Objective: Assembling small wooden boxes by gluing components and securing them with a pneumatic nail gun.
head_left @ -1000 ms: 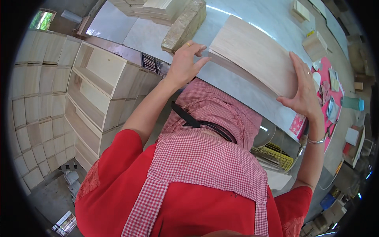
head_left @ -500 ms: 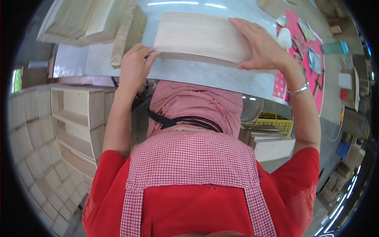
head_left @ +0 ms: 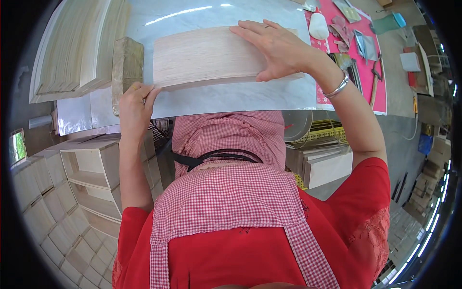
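Note:
A long, pale wooden box-shaped piece (head_left: 202, 58) lies on the grey-white tabletop (head_left: 216, 98) in front of me. My left hand (head_left: 134, 103) is closed, thumb and curled fingers at the piece's near left corner; its fingertips are partly hidden. Across the right part of the piece rests my right hand (head_left: 279, 50), fingers spread over the top toward the far edge and thumb by the near edge. Just left of the piece, close to my left hand, stands a brown tape-wrapped block (head_left: 127, 67). The underside of the wooden piece is hidden.
Thin wooden boards (head_left: 77, 48) are stacked at the far left. On a pink cloth (head_left: 375, 96) to the right lie a white bottle (head_left: 318, 25), a hammer (head_left: 375, 79) and packets. Wooden box shelves (head_left: 89, 168) stand below left; a yellow crate (head_left: 329, 130) sits below the table.
The view has shifted. The right hand's fingers now lie farther over the top of the wooden piece, more spread. The left hand stays at the near left corner.

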### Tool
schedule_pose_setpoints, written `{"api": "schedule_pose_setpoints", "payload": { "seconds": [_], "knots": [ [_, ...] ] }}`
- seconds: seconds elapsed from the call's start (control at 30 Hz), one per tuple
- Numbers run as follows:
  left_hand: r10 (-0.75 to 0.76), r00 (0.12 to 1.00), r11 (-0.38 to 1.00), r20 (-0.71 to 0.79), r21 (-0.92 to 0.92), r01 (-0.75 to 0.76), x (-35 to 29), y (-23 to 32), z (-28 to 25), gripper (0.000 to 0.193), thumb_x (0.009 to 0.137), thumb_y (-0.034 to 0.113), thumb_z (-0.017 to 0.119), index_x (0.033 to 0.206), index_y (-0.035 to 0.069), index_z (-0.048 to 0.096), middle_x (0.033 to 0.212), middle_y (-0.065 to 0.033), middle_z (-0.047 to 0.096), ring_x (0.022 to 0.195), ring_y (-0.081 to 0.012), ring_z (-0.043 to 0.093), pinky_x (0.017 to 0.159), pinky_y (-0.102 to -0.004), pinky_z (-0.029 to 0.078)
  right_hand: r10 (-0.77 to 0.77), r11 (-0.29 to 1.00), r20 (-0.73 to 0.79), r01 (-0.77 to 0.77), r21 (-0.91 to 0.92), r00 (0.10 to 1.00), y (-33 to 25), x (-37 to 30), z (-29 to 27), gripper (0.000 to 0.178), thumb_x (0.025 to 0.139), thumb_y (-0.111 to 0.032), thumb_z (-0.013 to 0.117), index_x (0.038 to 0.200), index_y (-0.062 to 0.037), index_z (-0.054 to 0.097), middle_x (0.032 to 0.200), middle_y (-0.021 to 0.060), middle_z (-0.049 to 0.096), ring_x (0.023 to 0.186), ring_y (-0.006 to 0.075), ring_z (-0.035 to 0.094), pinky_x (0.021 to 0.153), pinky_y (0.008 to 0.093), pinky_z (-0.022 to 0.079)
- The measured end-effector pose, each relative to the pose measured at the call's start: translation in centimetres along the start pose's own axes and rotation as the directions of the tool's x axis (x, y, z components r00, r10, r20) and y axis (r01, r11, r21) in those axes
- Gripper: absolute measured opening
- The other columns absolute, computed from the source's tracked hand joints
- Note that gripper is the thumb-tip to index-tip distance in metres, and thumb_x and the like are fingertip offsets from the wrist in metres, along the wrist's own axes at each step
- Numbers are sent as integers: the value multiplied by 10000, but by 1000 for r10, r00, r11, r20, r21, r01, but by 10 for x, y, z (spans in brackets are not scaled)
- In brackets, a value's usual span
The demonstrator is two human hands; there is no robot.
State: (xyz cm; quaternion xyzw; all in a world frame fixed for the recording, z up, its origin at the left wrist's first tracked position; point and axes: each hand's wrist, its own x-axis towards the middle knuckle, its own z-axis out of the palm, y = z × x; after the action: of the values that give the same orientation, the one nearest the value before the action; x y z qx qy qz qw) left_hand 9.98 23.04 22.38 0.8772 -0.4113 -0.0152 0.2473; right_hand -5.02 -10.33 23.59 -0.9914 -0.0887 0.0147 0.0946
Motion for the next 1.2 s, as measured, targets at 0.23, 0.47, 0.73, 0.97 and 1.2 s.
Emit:
{"api": "schedule_pose_setpoints", "payload": {
  "seconds": [0.23,0.47,0.73,0.97,1.2],
  "knots": [
    [0,1000,1000,-1,-12,0,0,0,1,166,875,123,708,868,-41,691,757,-158,596,679,-326,579,628,-402,448,26,998,-27,-28,-63,999,-5,-2,12,1032,620,-293,855,1503,-118,349,1503,179,394,1365,358,412,1159,492,304],
    [12,999,998,-39,-61,-15,1,-3,3,161,861,113,721,852,-45,692,751,-155,603,655,-320,576,613,-386,449,372,910,-525,-189,369,766,-6,-62,2,432,840,-167,767,1229,-42,627,1099,123,668,1011,217,643,890,328,497],
    [25,1000,998,-7,-49,-25,2,-9,1,167,876,111,718,874,-52,687,761,-137,620,635,-229,575,598,-327,444,707,691,-333,-509,513,624,-27,-128,37,124,851,-69,731,935,15,697,727,50,652,622,71,564,574,245,452],
    [24,1000,999,-2,-47,-24,4,-8,2,158,866,123,721,870,-35,704,746,-142,611,634,-275,580,599,-359,445,703,686,-284,-517,512,652,-25,-121,29,121,844,-79,741,873,34,705,654,72,635,567,74,539,537,258,435],
    [20,1000,998,-16,-52,-21,1,-9,2,158,857,128,727,867,-29,714,734,-143,613,629,-283,584,599,-365,447,634,749,-294,-473,465,715,-15,-121,28,124,844,-79,744,848,40,710,632,89,636,545,87,541,519,268,430]
  ]
}}
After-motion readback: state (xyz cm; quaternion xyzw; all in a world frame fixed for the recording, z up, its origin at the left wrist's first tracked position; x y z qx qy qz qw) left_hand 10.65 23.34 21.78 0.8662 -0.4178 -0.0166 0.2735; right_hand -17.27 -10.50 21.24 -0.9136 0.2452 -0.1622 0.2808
